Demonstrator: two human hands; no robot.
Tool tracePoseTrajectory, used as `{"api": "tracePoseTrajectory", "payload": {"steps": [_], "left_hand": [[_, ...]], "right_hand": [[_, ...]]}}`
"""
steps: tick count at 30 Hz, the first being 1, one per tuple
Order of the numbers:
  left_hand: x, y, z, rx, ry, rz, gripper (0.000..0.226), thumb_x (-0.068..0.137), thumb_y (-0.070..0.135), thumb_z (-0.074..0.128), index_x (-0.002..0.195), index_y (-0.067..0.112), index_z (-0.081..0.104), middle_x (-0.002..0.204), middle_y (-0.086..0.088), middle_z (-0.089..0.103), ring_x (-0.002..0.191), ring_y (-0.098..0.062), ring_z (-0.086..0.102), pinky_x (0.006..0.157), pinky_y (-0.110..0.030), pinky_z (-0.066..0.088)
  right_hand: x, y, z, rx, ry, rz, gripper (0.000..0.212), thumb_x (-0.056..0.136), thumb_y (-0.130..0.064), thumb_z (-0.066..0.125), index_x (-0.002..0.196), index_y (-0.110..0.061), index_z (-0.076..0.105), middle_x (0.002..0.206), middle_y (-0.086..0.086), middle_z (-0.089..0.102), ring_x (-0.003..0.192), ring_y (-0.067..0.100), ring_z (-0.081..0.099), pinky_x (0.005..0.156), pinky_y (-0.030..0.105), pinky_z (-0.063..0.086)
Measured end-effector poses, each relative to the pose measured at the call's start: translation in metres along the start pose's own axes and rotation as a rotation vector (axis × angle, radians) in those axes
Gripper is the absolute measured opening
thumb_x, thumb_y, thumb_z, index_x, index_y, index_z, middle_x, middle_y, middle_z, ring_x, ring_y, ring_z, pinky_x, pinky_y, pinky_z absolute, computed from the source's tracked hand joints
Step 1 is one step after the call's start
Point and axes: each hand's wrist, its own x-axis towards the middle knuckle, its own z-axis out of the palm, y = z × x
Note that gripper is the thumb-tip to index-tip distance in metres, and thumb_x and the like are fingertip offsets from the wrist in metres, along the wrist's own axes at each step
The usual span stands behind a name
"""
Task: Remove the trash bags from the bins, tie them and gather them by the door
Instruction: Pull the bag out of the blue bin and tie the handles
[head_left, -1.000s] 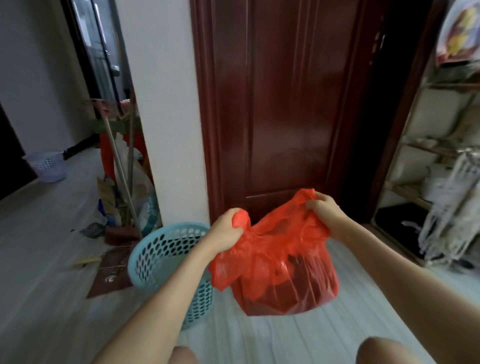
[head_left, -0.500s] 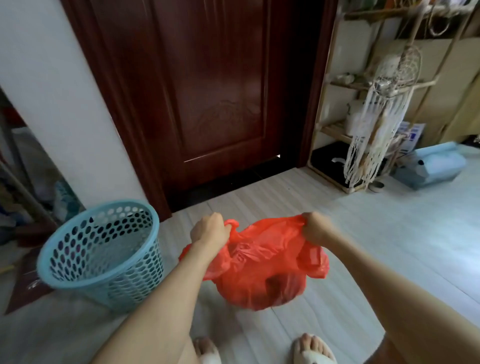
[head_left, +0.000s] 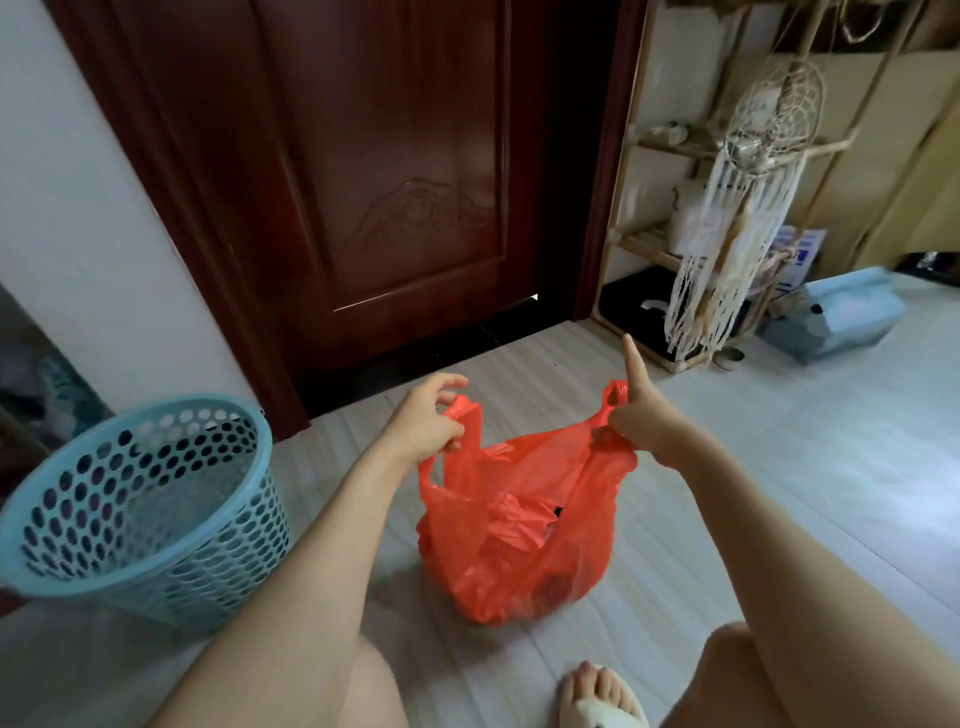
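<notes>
Left hand (head_left: 426, 421): grip pinching one handle loop of the red trash bag (head_left: 514, 540) between thumb and curled fingers. Right hand (head_left: 644, 421): grip clutching the other handle loop, index finger sticking straight up, remaining fingers curling round the plastic. Both hands are pulling the handles apart, so the bag's mouth is gaping open and untied.

Red trash bag: hanging from the two grips, its bottom sitting on or just above the pale floor (head_left: 779, 467), which of the two cannot be told. Dark contents are showing through the plastic.

Blue basket bin (head_left: 140, 514): standing to the left of the bag, tilting slightly, perforated, holding no liner.

Dark wooden door (head_left: 405, 171): standing shut beyond the bag, near it.

Wooden shelf rack (head_left: 644, 244): standing beyond the bag to its right, with a white fringed dreamcatcher (head_left: 748, 208) hanging on it.

One slippered foot (head_left: 602, 696): resting on the floor on the near side of the bag.
</notes>
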Motion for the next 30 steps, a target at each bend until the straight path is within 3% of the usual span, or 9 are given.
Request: {"api": "tracePoseTrajectory", "payload": {"steps": [3, 5, 9, 11, 14, 19, 25, 27, 30], "left_hand": [[0.004, -0.009, -0.005, 0.376, 0.182, 0.073, 0.022, 0.084, 0.006, 0.049, 0.098, 0.012, 0.065, 0.093, -0.016, 0.070, 0.075, -0.035, 0.068, 0.069, -0.040, 0.059], [0.001, -0.006, -0.011, 0.544, 0.337, 0.038, 0.023, 0.087, 0.027, 0.050, 0.080, 0.010, 0.065, 0.085, -0.017, 0.071, 0.083, -0.036, 0.066, 0.075, -0.037, 0.055], [-0.003, 0.005, -0.010, 0.283, 0.310, 0.012, 0.033, 0.078, 0.035, 0.059, 0.057, 0.009, 0.060, 0.061, 0.000, 0.062, 0.062, -0.017, 0.056, 0.063, -0.027, 0.038], [-0.009, 0.012, -0.009, -0.263, 0.166, 0.009, 0.018, 0.073, 0.024, 0.065, 0.058, 0.017, 0.059, 0.055, 0.009, 0.056, 0.058, -0.008, 0.049, 0.063, -0.027, 0.036], [-0.013, 0.020, -0.010, -0.748, 0.042, 0.044, 0.022, 0.083, 0.003, 0.056, 0.092, 0.024, 0.054, 0.099, 0.001, 0.058, 0.089, -0.012, 0.054, 0.068, -0.026, 0.038], [-0.013, 0.020, -0.007, -0.473, 0.054, 0.260, 0.080, 0.083, -0.012, 0.053, 0.127, 0.047, 0.022, 0.138, -0.013, 0.044, 0.123, -0.019, 0.051, 0.065, -0.012, 0.052], [-0.004, 0.003, -0.009, -0.318, 0.250, 0.284, 0.045, 0.092, -0.007, 0.043, 0.123, 0.021, 0.028, 0.117, -0.024, 0.059, 0.065, -0.015, 0.071, 0.055, -0.021, 0.055], [-0.003, 0.001, -0.005, -0.339, 0.267, 0.225, 0.023, 0.094, 0.000, 0.043, 0.104, 0.017, 0.033, 0.089, -0.018, 0.066, 0.052, -0.011, 0.069, 0.056, -0.029, 0.057], [0.008, -0.001, 0.005, -0.292, 0.251, 0.176, 0.017, 0.094, 0.007, 0.046, 0.083, 0.019, 0.040, 0.074, -0.009, 0.066, 0.048, -0.010, 0.066, 0.063, -0.032, 0.056]], "right_hand": [[0.013, 0.004, 0.002, -0.112, 0.135, 0.047, 0.064, 0.086, 0.007, 0.037, 0.144, -0.008, 0.018, 0.099, 0.017, 0.059, 0.072, 0.030, 0.062, 0.063, 0.037, 0.049], [0.016, 0.007, -0.001, -0.027, 0.189, 0.072, 0.019, 0.088, 0.002, 0.042, 0.100, 0.006, 0.057, 0.079, 0.018, 0.064, 0.046, 0.014, 0.063, 0.062, 0.037, 0.053], [0.018, 0.010, -0.001, -0.122, 0.376, -0.067, 0.040, 0.091, -0.017, 0.045, 0.052, -0.007, 0.042, 0.058, 0.016, 0.055, 0.061, 0.029, 0.054, 0.061, 0.035, 0.044], [0.015, 0.006, 0.004, -0.128, 0.421, -0.182, 0.042, 0.093, -0.016, 0.040, 0.053, -0.008, 0.031, 0.051, 0.009, 0.035, 0.066, 0.023, 0.039, 0.049, 0.031, 0.026], [0.010, -0.002, 0.008, 0.277, 0.375, -0.249, 0.036, 0.095, -0.024, 0.037, 0.063, -0.008, 0.042, 0.060, 0.002, 0.047, 0.057, 0.016, 0.040, 0.049, 0.027, 0.029], [0.000, -0.014, 0.001, 0.734, 0.272, -0.305, 0.028, 0.093, -0.025, 0.051, 0.118, -0.015, 0.057, 0.096, 0.001, 0.067, 0.086, 0.016, 0.067, 0.074, 0.029, 0.052], [0.000, -0.003, 0.011, 0.193, 0.077, -0.374, 0.087, 0.088, 0.002, 0.048, 0.145, -0.036, -0.006, 0.156, 0.007, 0.019, 0.130, 0.026, 0.045, 0.108, 0.040, 0.039], [0.003, -0.002, 0.015, 0.129, 0.145, -0.342, 0.078, 0.087, 0.008, 0.035, 0.147, -0.030, 0.001, 0.150, 0.012, 0.032, 0.132, 0.031, 0.040, 0.110, 0.042, 0.036], [0.009, -0.001, 0.024, 0.247, 0.222, -0.213, 0.047, 0.087, 0.008, 0.025, 0.128, -0.015, 0.027, 0.089, 0.011, 0.058, 0.087, 0.029, 0.057, 0.079, 0.045, 0.051]]}}
